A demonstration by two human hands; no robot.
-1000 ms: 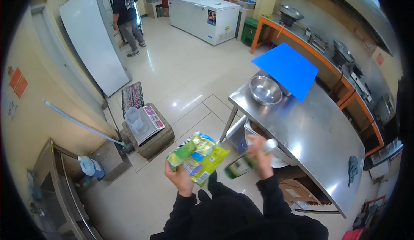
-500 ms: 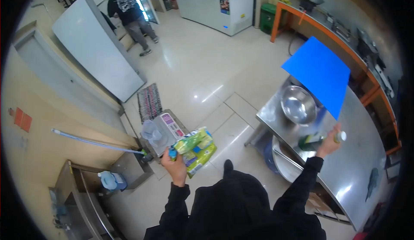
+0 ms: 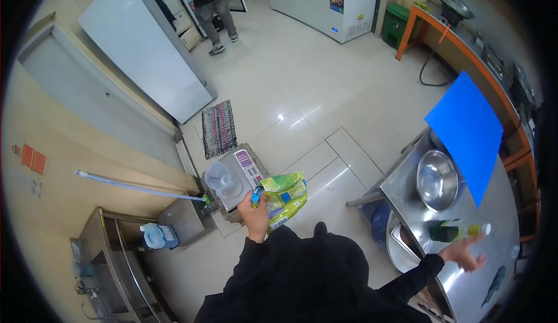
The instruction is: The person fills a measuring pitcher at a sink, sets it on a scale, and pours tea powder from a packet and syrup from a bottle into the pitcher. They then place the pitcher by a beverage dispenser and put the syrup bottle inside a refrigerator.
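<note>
My left hand is closed around the top of a green and yellow plastic pouch. A small blue piece, perhaps a cap or clip, pokes out between the fingers. Over the steel table, my right hand has its fingers spread and holds nothing. Just beyond it is a dark green bottle with a white cap, close to the hand. Whether the bottle stands or lies is hard to tell. A shiny metal bowl sits farther back on the same table, beside a blue sheet.
A scale with a clear plastic container is ahead of my left hand. A woven mat lies on the floor. At the back are a white chest freezer and a person by an open fridge. A blue jug is at left.
My right hand has let go of the green bottle and moved slightly toward me, its fingers opening. My left hand still holds the pouch. The view has shifted.
</note>
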